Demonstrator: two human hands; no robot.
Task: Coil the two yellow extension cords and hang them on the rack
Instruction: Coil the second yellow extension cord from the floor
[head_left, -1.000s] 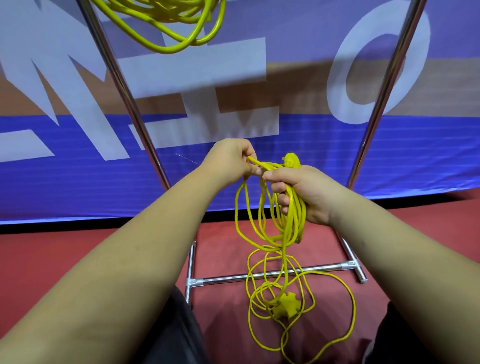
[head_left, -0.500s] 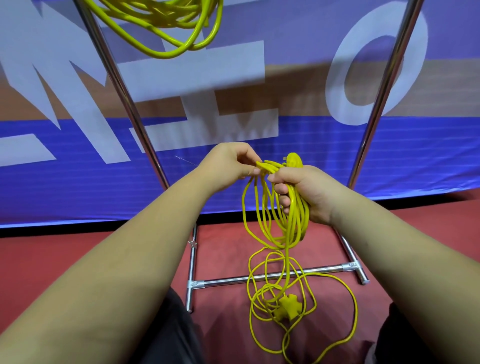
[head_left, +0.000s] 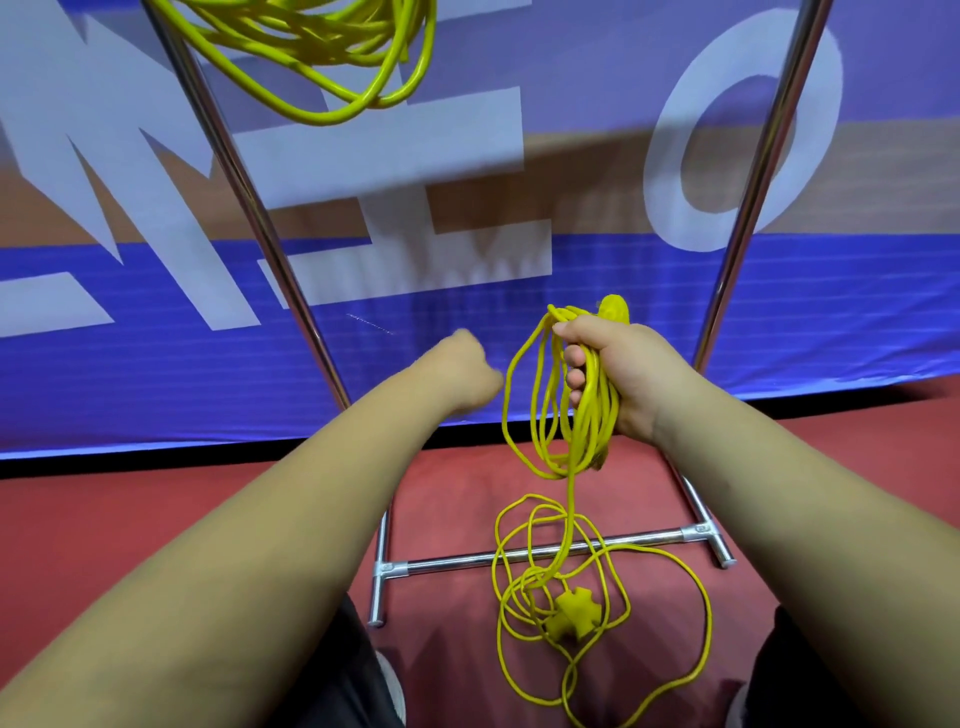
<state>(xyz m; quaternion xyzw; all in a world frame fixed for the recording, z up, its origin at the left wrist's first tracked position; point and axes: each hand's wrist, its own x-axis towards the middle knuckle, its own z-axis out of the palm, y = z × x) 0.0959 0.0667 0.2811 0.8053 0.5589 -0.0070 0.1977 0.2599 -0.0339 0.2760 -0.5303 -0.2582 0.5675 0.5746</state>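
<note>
Cord (head_left: 592, 410) loops are gripped in right hand (head_left: 623, 374), tail left on floor (head_left: 156, 519). Left hand (head_left: 462, 369) is blurred, curled beside loops; its hold cannot be told.

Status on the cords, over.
Right hand grips half-coiled cord; left hand off it, blurred. Rest loose on floor, across base bar. Other cord hangs above.

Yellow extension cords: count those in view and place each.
2. One cord hangs coiled at top left beside the rack pole; the second cord is part-coiled in the right hand, tail on the floor. More may hang above view.
</note>
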